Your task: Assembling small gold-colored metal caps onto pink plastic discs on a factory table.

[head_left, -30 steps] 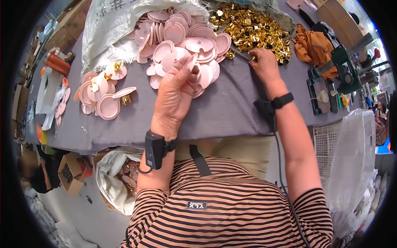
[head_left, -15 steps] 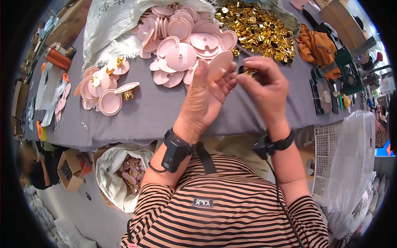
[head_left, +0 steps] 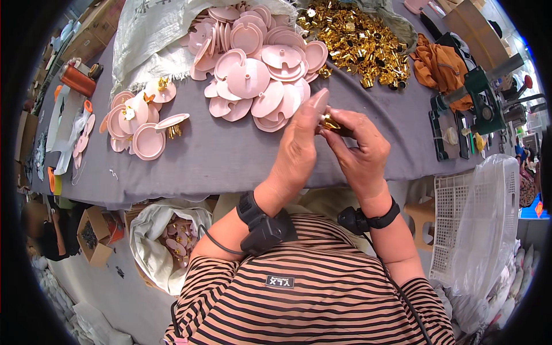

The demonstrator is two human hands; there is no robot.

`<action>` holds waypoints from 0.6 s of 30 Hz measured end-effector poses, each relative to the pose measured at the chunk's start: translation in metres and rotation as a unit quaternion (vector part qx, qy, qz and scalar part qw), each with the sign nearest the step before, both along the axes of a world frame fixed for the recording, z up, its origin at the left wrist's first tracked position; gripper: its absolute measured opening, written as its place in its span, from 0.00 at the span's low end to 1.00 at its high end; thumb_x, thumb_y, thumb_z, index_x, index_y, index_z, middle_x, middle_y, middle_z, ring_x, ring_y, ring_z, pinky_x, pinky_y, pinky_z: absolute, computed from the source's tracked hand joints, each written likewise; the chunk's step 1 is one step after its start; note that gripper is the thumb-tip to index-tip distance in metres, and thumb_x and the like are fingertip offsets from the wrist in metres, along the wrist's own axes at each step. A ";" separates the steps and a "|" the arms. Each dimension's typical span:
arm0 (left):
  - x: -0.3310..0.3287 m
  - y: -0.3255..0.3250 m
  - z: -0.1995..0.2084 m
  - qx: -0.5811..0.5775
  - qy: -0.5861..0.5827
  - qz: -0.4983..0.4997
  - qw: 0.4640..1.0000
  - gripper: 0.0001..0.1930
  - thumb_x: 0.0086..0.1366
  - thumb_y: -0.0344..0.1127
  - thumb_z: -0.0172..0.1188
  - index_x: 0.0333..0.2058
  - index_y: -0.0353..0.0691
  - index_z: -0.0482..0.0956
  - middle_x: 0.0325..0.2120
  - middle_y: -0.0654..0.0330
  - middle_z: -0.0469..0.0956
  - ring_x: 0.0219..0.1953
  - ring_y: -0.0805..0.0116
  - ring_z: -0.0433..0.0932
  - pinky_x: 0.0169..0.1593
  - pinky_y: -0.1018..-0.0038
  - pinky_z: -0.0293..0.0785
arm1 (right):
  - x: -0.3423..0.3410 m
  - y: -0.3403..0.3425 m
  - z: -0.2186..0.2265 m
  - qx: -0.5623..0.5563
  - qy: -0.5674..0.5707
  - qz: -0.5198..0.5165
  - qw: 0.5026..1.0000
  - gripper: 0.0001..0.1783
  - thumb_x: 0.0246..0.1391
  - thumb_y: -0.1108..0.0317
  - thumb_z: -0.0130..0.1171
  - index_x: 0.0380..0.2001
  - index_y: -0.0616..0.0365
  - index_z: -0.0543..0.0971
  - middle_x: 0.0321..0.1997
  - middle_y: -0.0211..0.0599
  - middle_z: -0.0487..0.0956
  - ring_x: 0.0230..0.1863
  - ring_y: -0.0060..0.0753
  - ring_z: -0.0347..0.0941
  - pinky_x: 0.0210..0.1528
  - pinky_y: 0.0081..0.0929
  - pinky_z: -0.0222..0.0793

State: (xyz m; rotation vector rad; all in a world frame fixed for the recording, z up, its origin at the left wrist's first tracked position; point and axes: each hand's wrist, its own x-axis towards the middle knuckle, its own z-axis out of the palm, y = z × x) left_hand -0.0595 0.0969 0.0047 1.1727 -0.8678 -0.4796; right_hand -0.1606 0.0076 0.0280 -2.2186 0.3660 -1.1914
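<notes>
My left hand (head_left: 298, 148) is closed on a pale pink plastic disc (head_left: 318, 100), tilted edge-on to me above the front part of the table. My right hand (head_left: 363, 148) pinches a shiny gold part (head_left: 329, 122) with thumb and fingertips. It meets the face of the disc; my fingers hide where the two join. Beyond my hands spreads a heap of pink discs (head_left: 248, 79), some notched and with a small centre stub. A heap of gold parts (head_left: 362, 43) with black bits lies to its right.
At the left lie pink discs with gold pieces attached (head_left: 149, 141). A white woven sack (head_left: 155, 46) backs the heap. A green hand press (head_left: 483, 103) and orange cloth (head_left: 440, 69) are at the right. Below the table's edge are a lined box (head_left: 155, 247) and a white crate (head_left: 451, 230).
Both hands have come together and slightly nearer to me. The gold part in my right hand, apart from the disc before, now meets it. The disc has turned more edge-on.
</notes>
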 end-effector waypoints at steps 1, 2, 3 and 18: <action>0.001 0.001 0.003 0.005 0.055 -0.031 0.998 0.34 0.77 0.57 0.37 0.65 0.31 0.64 0.51 0.53 0.71 0.52 0.64 0.71 0.60 0.70 0.65 | 0.000 0.002 0.001 0.011 0.005 0.009 1.000 0.19 0.47 0.81 0.70 0.45 0.62 0.82 0.42 0.42 0.84 0.38 0.34 0.83 0.39 0.26 0.81; 0.003 0.003 0.004 0.011 0.109 -0.061 0.992 0.35 0.77 0.56 0.38 0.66 0.29 0.63 0.52 0.51 0.70 0.52 0.62 0.70 0.62 0.69 0.64 | 0.000 0.005 0.002 0.023 0.009 0.018 1.000 0.18 0.48 0.81 0.70 0.44 0.63 0.82 0.42 0.42 0.84 0.37 0.33 0.83 0.39 0.26 0.81; 0.004 0.006 0.003 0.013 0.108 -0.057 0.992 0.35 0.77 0.56 0.38 0.66 0.29 0.63 0.52 0.51 0.70 0.52 0.62 0.70 0.62 0.69 0.64 | 0.001 0.009 0.003 0.026 0.007 0.022 0.999 0.18 0.48 0.81 0.70 0.44 0.63 0.82 0.42 0.42 0.84 0.37 0.33 0.83 0.39 0.26 0.81; 0.210 0.109 0.028 0.330 -0.567 0.316 0.686 0.23 0.65 0.48 0.60 0.53 0.41 0.80 0.47 0.44 0.77 0.51 0.45 0.72 0.57 0.54 0.67 | 0.008 0.006 -0.005 0.269 0.042 0.079 0.959 0.24 0.56 0.71 0.68 0.56 0.57 0.78 0.48 0.35 0.84 0.46 0.25 0.81 0.44 0.23 0.77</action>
